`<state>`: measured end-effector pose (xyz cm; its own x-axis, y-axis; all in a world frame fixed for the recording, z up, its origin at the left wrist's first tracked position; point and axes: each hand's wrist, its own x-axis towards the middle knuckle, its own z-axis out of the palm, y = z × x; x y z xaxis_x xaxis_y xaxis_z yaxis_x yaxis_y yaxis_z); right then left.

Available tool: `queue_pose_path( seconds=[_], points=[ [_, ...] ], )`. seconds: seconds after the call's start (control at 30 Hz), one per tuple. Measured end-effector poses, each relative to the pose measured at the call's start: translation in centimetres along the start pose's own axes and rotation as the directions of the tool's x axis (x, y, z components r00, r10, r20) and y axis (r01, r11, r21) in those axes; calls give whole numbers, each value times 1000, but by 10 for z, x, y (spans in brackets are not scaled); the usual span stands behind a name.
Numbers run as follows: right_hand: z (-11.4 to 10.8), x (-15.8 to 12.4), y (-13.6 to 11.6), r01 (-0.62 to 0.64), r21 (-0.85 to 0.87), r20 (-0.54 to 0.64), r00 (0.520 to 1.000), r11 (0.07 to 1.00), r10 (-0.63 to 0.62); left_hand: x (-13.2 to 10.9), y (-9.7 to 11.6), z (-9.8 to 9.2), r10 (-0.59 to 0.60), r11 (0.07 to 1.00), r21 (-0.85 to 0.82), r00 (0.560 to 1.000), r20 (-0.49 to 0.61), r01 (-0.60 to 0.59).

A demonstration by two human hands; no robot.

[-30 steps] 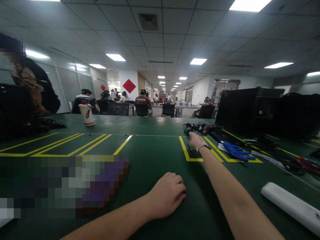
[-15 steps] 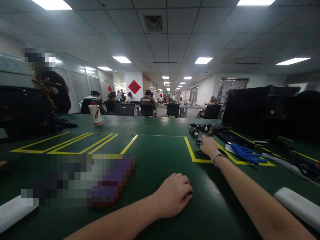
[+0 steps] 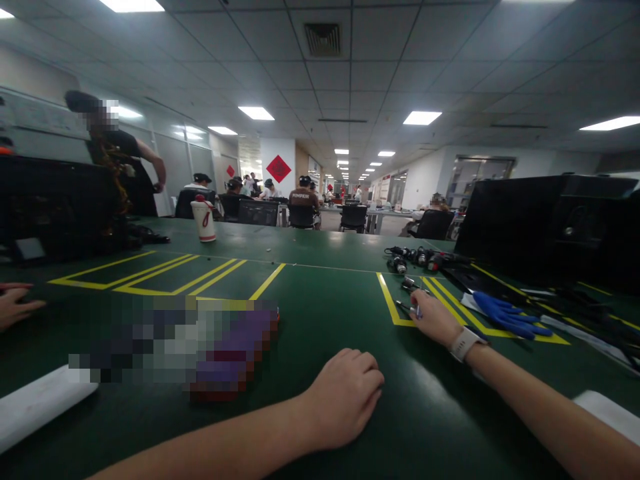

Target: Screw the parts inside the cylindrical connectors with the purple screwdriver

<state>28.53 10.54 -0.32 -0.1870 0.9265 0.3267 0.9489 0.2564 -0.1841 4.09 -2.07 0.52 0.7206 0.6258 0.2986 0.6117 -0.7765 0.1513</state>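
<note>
1. The small tool (image 3: 417, 311) is in our right hand (image 3: 435, 319), at the corner of the yellow line (image 3: 387, 300) on the table (image 3: 320, 293). Only a bluish tip shows, so we cannot tell its kind.
2. Our right fingers (image 3: 424, 312) curl around it, grasping it.
3. Our left hand (image 3: 345, 397) rests on the table near us, loosely clenched and holding nothing.
4. We judge this to be a pick-up. A lift calls for a firm pinch and a path clear of the thin dark tool (image 3: 403, 307) just beside it and the heap of tools (image 3: 415, 257) beyond.
5. A blue glove (image 3: 505, 315) lies to the right, a cup (image 3: 205, 220) stands well apart, and another person's hand (image 3: 15, 303) shows at the left edge.
</note>
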Motion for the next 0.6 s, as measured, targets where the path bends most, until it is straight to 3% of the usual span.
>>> queue_pose_path(
  seconds=[0.13, 0.27, 0.37, 0.5, 0.6],
  points=[
    [1, -29, -47, 112, 199, 2, 993, 974, -114, -16, -2, 1, -113, 991, -87, 989, -91, 106],
    [-1, -63, -101, 182, 365, 15, 979, 913, -201, -29, -9, 8, -307, 947, -152, 937, -164, 284],
    [-1, -84, -130, 169, 600, 13, 975, 782, -220, -36, -11, 8, -377, 915, -200, 917, -126, 349],
    [-1, -101, -148, 50, 757, 64, 987, 651, -150, -40, -10, 1, -359, 909, -242, 932, -44, 339],
    [-6, -106, -147, 37, 816, 82, 981, 577, -178, -39, -11, -4, -365, 899, -265, 931, -12, 349]
  ],
)
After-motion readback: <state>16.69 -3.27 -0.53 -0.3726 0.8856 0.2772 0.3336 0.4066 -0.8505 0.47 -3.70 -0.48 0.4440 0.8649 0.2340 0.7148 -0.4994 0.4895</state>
